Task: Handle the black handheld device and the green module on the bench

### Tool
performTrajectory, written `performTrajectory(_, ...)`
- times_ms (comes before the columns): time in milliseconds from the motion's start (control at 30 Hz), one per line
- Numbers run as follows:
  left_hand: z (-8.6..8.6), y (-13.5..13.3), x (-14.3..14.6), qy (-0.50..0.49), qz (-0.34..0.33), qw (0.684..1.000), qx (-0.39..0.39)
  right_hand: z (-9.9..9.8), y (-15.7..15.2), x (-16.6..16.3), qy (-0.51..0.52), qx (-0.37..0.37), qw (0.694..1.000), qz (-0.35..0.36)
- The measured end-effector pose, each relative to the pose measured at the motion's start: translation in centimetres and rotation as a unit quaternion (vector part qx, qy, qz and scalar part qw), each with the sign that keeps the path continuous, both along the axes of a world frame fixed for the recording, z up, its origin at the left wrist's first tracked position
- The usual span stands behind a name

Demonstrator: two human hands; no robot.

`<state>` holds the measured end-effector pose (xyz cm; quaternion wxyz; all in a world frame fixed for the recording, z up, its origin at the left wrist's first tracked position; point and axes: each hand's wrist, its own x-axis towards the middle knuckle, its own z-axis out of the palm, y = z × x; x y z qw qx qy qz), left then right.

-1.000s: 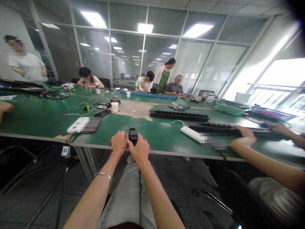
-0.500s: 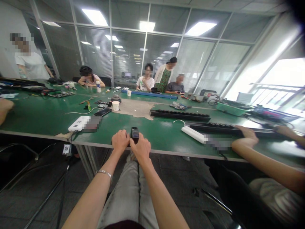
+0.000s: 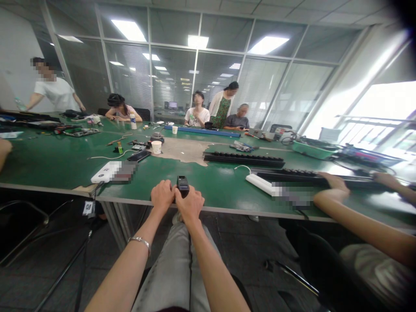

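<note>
My right hand [image 3: 190, 203] is closed around a small black box-shaped device [image 3: 183, 185], held upright at the near edge of the green table [image 3: 221, 190]. The thumb lies along the device's near side. My left hand [image 3: 162, 197] is curled at the device's left side, close against my right hand. Its fingertips are hidden, so I cannot tell what it holds, if anything. A silver bracelet [image 3: 141, 242] circles my left wrist.
To the left lie a white power bank [image 3: 105, 172] and a black phone [image 3: 139, 155], near a paper cup [image 3: 156, 147]. On the right are a white power strip [image 3: 260, 184], long black rails [image 3: 243, 159] and a co-worker's arm [image 3: 360, 214]. Several people sit or stand around the table.
My hands and the device keep nearly the same place and grip. The view has shifted slightly. At the far left, the standing person now reaches an arm out toward the table.
</note>
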<state>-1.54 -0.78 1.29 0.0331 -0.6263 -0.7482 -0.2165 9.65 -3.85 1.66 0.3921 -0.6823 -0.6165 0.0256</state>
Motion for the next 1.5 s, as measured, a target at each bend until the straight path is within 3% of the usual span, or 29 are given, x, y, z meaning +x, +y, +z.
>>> performTrajectory(167, 0.0, 0.2, 0.1, -0.003, 0.005, 1.000, 0.005, 0.0, 0.2, -0.3, 0.008, 0.022, 1.000, 0.001)
performTrajectory(500, 0.2, 0.0, 0.3, -0.009, 0.015, 1.000, 0.006, 3.1, 1.2, 2.0, 0.047, 0.087, 0.995, 0.001)
performTrajectory(700, 0.2, 0.0, 0.5, -0.001, 0.017, 1.000, 0.013, 1.0, 1.6, 4.7, 0.035, 0.056, 0.998, -0.024)
performTrajectory(933, 0.2, -0.1, 0.6, 0.002, 0.017, 1.000, 0.011, -1.2, 1.3, 5.6, 0.009, 0.046, 0.998, -0.037)
performTrajectory(1500, 0.5, -0.3, 0.7, 0.000, 0.010, 1.000, 0.006, -0.7, 1.2, 6.5, -0.031, 0.012, 0.999, -0.016)
